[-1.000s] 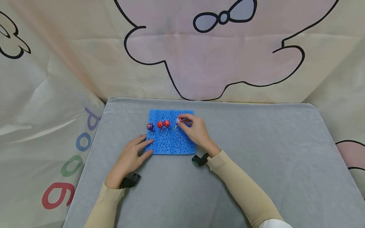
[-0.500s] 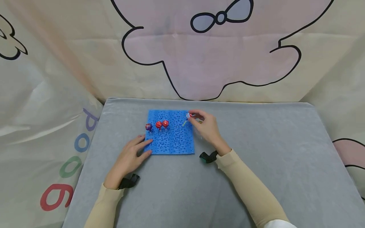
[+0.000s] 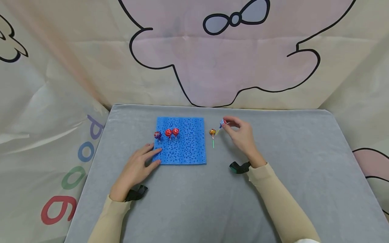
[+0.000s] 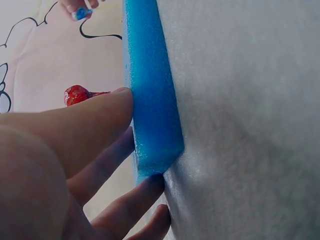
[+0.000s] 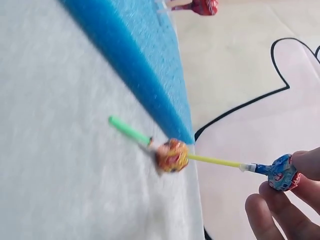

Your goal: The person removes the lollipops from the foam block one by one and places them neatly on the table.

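My right hand (image 3: 243, 136) pinches a blue-and-red wrapped lollipop (image 5: 283, 173) by its head, its yellow stick pointing down and left. Just left of that hand an orange lollipop (image 3: 212, 132) with a green stick lies on the table. My left hand (image 3: 138, 167) rests with spread fingers on the left edge of a blue foam block (image 3: 188, 148); in the left wrist view its thumb and fingers touch the foam's edge. Two red lollipops (image 3: 172, 132) stand upright in the block, and a purple-and-red lollipop (image 3: 157, 135) stands by its left edge.
A grey cloth covers the table (image 3: 194, 202). Behind it hangs a printed fabric backdrop (image 3: 243, 60), and another fabric wall with coloured letters (image 3: 76, 177) runs along the left side.
My right hand has moved right, off the foam block and past its right edge, carrying the blue-and-red lollipop. The orange lollipop has come into clear view. My left hand stays on the block.
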`<state>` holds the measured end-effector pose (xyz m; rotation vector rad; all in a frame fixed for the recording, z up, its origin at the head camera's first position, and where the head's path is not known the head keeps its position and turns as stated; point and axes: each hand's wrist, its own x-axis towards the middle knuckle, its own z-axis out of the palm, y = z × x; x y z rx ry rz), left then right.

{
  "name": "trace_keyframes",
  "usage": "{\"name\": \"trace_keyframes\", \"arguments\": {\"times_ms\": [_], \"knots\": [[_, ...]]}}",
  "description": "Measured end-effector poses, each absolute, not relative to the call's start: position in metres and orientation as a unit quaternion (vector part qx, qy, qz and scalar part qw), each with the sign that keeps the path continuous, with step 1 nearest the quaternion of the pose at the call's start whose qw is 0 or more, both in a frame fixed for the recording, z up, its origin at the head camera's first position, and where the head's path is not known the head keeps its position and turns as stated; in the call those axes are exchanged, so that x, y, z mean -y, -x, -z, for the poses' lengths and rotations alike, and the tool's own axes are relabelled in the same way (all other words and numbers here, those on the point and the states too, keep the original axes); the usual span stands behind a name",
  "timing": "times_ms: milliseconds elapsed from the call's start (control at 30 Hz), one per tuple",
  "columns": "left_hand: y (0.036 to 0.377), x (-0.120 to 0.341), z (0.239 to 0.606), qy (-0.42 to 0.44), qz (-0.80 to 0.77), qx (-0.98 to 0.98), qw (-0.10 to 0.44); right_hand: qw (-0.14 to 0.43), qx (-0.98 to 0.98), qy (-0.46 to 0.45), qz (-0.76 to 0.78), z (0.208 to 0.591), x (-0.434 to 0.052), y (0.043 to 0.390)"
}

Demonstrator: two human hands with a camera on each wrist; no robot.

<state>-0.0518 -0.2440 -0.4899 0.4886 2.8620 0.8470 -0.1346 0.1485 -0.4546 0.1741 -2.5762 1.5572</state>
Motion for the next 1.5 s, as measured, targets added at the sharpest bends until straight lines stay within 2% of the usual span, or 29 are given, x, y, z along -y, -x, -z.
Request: {"name": "trace_keyframes", "arguments": {"times_ms": [700,1500], "knots": [[0.051,0.244,0.489,-0.170,-0.284,-0.942,0.050,0.052,0.901,-0.046,-0.429,0.471,-0.162,0.140],[0.051,0.244,0.489,-0.164,-0.283,-0.943,0.059,-0.002,0.938,-0.029,-0.347,0.487,-0.164,0.147]]}}
